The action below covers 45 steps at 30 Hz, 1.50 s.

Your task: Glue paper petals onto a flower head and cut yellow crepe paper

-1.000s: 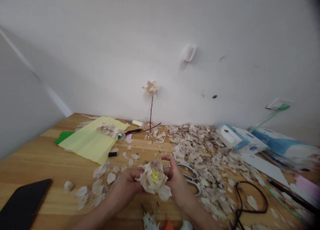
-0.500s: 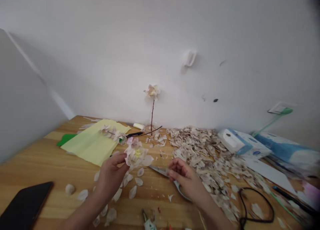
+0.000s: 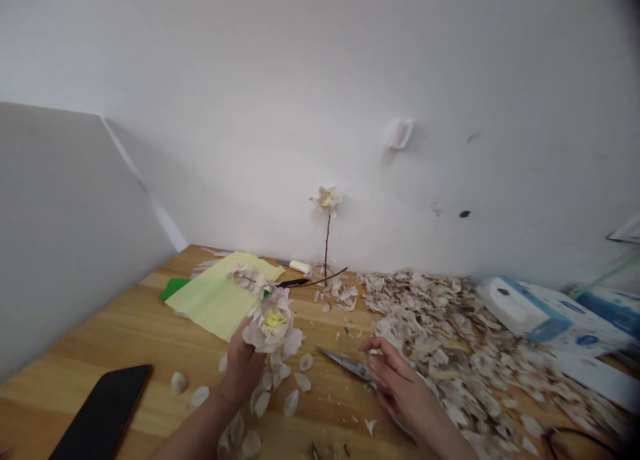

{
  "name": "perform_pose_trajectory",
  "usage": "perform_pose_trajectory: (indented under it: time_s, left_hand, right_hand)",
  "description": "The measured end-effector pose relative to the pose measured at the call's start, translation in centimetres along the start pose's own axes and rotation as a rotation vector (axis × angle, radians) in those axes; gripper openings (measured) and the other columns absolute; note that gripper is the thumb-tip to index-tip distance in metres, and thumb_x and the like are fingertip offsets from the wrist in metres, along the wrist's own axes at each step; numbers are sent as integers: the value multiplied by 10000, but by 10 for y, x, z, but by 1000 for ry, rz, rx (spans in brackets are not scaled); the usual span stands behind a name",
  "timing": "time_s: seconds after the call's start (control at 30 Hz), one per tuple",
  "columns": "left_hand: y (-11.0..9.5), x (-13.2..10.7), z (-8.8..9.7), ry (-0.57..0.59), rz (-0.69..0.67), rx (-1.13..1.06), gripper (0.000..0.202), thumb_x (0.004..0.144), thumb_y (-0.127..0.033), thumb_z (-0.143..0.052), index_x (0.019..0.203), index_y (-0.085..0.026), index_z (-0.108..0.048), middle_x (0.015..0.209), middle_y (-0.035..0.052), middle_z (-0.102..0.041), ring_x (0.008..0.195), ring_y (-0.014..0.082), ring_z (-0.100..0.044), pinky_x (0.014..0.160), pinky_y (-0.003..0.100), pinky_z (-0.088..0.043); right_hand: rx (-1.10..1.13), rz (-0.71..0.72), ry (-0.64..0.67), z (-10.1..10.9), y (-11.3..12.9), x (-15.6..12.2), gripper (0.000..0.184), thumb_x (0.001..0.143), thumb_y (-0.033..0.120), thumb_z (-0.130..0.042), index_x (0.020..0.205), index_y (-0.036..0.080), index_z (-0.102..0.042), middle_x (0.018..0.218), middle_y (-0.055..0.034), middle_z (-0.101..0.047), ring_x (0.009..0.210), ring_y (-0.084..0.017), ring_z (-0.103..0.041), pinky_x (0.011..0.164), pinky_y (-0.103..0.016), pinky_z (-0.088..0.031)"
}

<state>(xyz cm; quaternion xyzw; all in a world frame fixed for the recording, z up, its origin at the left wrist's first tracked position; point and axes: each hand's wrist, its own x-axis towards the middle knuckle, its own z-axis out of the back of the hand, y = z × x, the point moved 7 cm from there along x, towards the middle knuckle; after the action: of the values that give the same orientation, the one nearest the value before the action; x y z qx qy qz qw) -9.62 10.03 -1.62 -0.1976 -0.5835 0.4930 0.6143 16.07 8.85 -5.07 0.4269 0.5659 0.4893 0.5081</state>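
My left hand [image 3: 243, 363] is closed round the base of a handmade flower [image 3: 270, 323], pale pinkish-white with a yellow centre. The bloom hides some of the fingertips. To the right, my right hand [image 3: 393, 380] hovers over a pair of scissors [image 3: 347, 362], its fingers loosely bent and apart, with nothing visible in them. The scissors' blades point up and left; the hand covers part of the handles. Loose pale petals [image 3: 291, 402] lie on the table below the flower.
A similar flower [image 3: 327, 200] stands on a twig at the wall. Yellow paper [image 3: 215, 303] bears a petalled stem [image 3: 253, 280]. A heap of dried petals [image 3: 425, 313] spreads rightward to a tissue pack [image 3: 550, 317]. A dark phone-like slab [image 3: 103, 413] lies front left.
My view has turned, so the scene sits further right and slightly lower. The held flower has tilted and come lower against the table. The right hand's fingers have loosened.
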Motion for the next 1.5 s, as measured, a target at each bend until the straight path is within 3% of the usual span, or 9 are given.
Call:
perform_pose_trajectory:
  time_s: [0.13,0.3,0.4,0.53,0.67,0.87,1.13,1.33,1.5]
  left_hand:
    - [-9,-4,-30,348,86,-102,185,754,-272,-523,651,-176,-644,724,53,-690,705,194,-616,688,304,-482]
    - [-33,-30,-68,893,173,-238,135,720,-261,-624,654,-150,-665,636,11,-669,578,138,-598,557,217,-464]
    - [-42,-42,-77,1051,200,-280,133,736,-260,-620,691,-150,-680,675,9,-673,623,136,-604,598,213,-457]
    - [-44,-52,-82,1152,206,-304,127,756,-237,-595,716,-153,-681,703,12,-669,656,140,-603,622,214,-448]
    - [-45,-53,-82,1153,159,-270,91,729,-201,-613,678,-148,-667,666,-2,-631,614,115,-553,571,185,-397]
    - [-51,-50,-79,1112,95,-190,154,763,-177,-539,664,-150,-654,683,17,-612,639,123,-527,574,193,-359]
    - [-51,-45,-78,1047,116,-235,147,714,-145,-576,597,-165,-662,639,20,-628,605,130,-531,575,201,-363]
    - [-40,-32,-69,821,287,-392,26,651,-187,-652,646,-174,-674,636,4,-641,608,135,-541,590,219,-412]
    - [-26,-23,-60,516,503,-627,205,654,-344,-674,599,-158,-607,529,-10,-580,483,107,-518,509,229,-447]
  right_hand:
    - [2,10,-45,3,4,1,393,685,564,-571,908,248,-500,449,128,-280,321,-51,-184,311,-168,-166]
    - [-46,355,-106,2,51,-16,333,703,420,-654,955,241,-532,668,43,-511,618,-118,-545,609,-224,-455]
    - [-117,415,-23,-10,57,-27,374,727,356,-650,1053,255,-499,899,-25,-592,898,-188,-578,838,-324,-442]
    - [-284,411,111,-30,51,-37,432,768,273,-620,1149,273,-418,1046,-34,-601,1057,-196,-526,970,-383,-336]
    - [-326,387,158,-40,48,-37,376,776,201,-595,1106,271,-430,967,-7,-646,995,-181,-565,935,-366,-359]
    - [-78,195,212,-43,42,-33,294,781,294,-605,1029,246,-454,905,-20,-667,862,-174,-608,713,-282,-443]
    - [70,172,236,-44,44,-34,284,759,340,-648,965,231,-486,838,-15,-686,733,-133,-594,641,-249,-417]
    - [181,202,85,-27,40,-23,309,712,341,-697,931,226,-511,863,-24,-696,854,-179,-623,819,-344,-435]
    - [298,185,-105,-9,29,-12,365,676,310,-723,957,250,-498,1034,-11,-648,955,-162,-582,868,-329,-419]
